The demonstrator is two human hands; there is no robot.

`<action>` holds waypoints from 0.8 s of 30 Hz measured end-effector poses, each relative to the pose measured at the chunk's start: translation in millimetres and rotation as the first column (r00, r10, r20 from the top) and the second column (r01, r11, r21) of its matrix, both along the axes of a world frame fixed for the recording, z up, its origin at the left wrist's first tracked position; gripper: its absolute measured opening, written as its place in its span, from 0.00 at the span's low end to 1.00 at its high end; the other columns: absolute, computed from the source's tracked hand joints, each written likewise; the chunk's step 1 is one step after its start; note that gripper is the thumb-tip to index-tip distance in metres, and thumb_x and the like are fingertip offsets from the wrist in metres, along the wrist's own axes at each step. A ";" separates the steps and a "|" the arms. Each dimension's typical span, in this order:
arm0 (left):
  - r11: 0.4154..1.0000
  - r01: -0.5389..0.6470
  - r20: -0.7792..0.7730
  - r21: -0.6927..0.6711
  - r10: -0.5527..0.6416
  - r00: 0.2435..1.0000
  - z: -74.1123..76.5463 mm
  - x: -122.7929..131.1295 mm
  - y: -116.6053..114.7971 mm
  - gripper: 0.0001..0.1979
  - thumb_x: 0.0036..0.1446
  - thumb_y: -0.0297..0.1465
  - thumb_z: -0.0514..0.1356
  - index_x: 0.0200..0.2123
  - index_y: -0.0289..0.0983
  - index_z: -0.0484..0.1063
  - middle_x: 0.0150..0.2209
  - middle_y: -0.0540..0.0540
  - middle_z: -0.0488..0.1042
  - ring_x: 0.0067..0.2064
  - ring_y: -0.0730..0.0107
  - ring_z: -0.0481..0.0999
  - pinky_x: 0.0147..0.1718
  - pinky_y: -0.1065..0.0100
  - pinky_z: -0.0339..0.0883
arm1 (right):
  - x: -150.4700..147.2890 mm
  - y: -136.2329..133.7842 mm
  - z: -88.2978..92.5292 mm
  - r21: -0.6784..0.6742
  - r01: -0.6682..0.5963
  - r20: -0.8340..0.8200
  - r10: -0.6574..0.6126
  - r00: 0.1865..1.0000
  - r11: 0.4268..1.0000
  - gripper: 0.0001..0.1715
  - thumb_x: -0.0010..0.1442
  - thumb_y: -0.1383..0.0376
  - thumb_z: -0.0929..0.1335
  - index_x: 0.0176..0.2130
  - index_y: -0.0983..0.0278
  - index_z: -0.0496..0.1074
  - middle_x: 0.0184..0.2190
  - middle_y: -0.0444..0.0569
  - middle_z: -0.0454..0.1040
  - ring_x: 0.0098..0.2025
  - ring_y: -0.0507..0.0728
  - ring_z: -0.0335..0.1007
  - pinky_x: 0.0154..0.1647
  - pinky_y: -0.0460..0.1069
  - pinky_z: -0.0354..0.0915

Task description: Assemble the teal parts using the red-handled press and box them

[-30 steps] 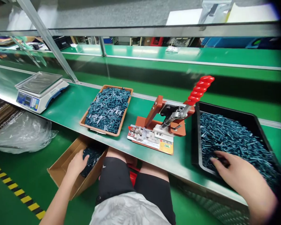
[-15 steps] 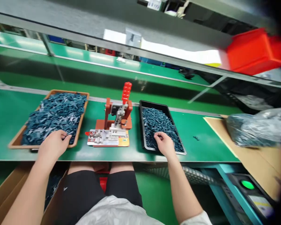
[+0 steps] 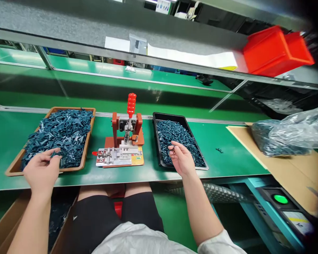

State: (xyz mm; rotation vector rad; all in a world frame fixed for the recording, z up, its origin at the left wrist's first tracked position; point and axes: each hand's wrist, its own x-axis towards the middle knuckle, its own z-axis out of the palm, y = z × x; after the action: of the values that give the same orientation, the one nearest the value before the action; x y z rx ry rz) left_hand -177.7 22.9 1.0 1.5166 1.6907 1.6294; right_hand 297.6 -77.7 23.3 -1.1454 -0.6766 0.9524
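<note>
My left hand [image 3: 43,167] is over the front of a brown tray [image 3: 88,148] heaped with dark teal plastic pieces [image 3: 65,130]. Its thumb and fingers pinch one small dark plastic piece [image 3: 55,153]. My right hand [image 3: 182,158] hovers above a black tray [image 3: 157,141] full of smaller dark teal parts [image 3: 175,132]. Its fingertips are closed together around something tiny and dark, too small to name. Between the trays stands a toggle clamp fixture [image 3: 127,134] with an upright red handle [image 3: 131,105] and a metal slide bed in front.
A few loose dark parts [image 3: 219,150] lie right of the black tray. Farther right, a clear plastic bag [image 3: 281,137] of parts rests on cardboard [image 3: 286,176]. Overhead runs a grey shelf [image 3: 69,31] holding a red bin [image 3: 275,53]. An open carton [image 3: 13,215] stands below the bench edge.
My left hand has lifted slightly with its piece and turned, its fingers pinching it higher. My right hand has risen off the small parts, its palm turning more into view. The camera view has shifted.
</note>
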 end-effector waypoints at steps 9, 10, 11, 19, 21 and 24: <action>0.986 0.143 0.004 -0.082 -0.143 0.990 24.9 40.8 -25.3 0.12 0.61 0.39 0.57 0.42 0.39 0.62 0.29 0.50 0.76 0.29 0.68 0.80 0.34 0.63 0.80 | -96.4 3.1 -11.1 -0.031 -0.233 -0.102 0.229 0.968 0.972 0.28 0.56 0.40 0.75 0.36 0.58 0.69 0.32 0.48 0.78 0.22 0.51 0.61 0.20 0.46 0.56; 0.981 0.168 -0.056 -0.102 -0.174 0.983 23.7 45.2 -29.5 0.11 0.63 0.40 0.55 0.43 0.39 0.64 0.29 0.49 0.76 0.30 0.68 0.80 0.35 0.63 0.79 | -102.0 5.1 -15.9 -0.027 -0.221 -0.103 0.217 0.971 0.975 0.28 0.56 0.40 0.75 0.36 0.58 0.69 0.32 0.47 0.77 0.23 0.51 0.61 0.20 0.46 0.56; 0.973 0.196 -0.124 -0.123 -0.211 0.970 22.6 50.1 -33.7 0.12 0.66 0.40 0.54 0.43 0.39 0.65 0.30 0.48 0.76 0.32 0.68 0.80 0.37 0.63 0.79 | -106.2 7.0 -21.6 -0.019 -0.196 -0.098 0.193 0.976 0.980 0.27 0.55 0.40 0.75 0.36 0.59 0.69 0.32 0.47 0.76 0.23 0.51 0.61 0.20 0.45 0.55; 0.780 0.510 -0.437 -0.363 -0.625 0.647 28.1 106.0 -39.7 0.16 0.71 0.35 0.49 0.55 0.40 0.72 0.49 0.42 0.80 0.49 0.61 0.80 0.51 0.61 0.74 | -108.0 10.1 -67.3 -0.061 -0.074 0.196 0.085 0.977 0.995 0.24 0.57 0.45 0.75 0.32 0.61 0.71 0.20 0.41 0.67 0.21 0.51 0.60 0.19 0.46 0.58; 0.789 0.468 -0.470 -0.398 -0.613 0.635 28.9 118.1 -30.4 0.15 0.70 0.34 0.52 0.55 0.40 0.72 0.48 0.43 0.80 0.50 0.59 0.79 0.51 0.60 0.73 | -106.1 10.3 -69.1 -0.074 -0.089 0.220 0.103 0.970 0.993 0.23 0.56 0.46 0.75 0.33 0.61 0.72 0.21 0.43 0.71 0.22 0.52 0.64 0.21 0.47 0.62; 0.796 0.456 -0.525 -0.398 -0.605 0.598 27.8 132.9 -15.5 0.11 0.69 0.33 0.53 0.47 0.40 0.75 0.44 0.43 0.80 0.48 0.57 0.77 0.49 0.58 0.72 | -105.4 11.8 -68.3 -0.085 -0.134 0.216 0.149 0.965 0.987 0.24 0.54 0.46 0.76 0.35 0.61 0.74 0.22 0.45 0.73 0.22 0.53 0.67 0.22 0.49 0.67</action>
State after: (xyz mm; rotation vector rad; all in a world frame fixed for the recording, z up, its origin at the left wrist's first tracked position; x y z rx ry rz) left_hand -44.8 7.4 28.9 2.3234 1.3807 0.5999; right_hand 192.2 -65.9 -45.0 -1.2909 -0.9218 0.9828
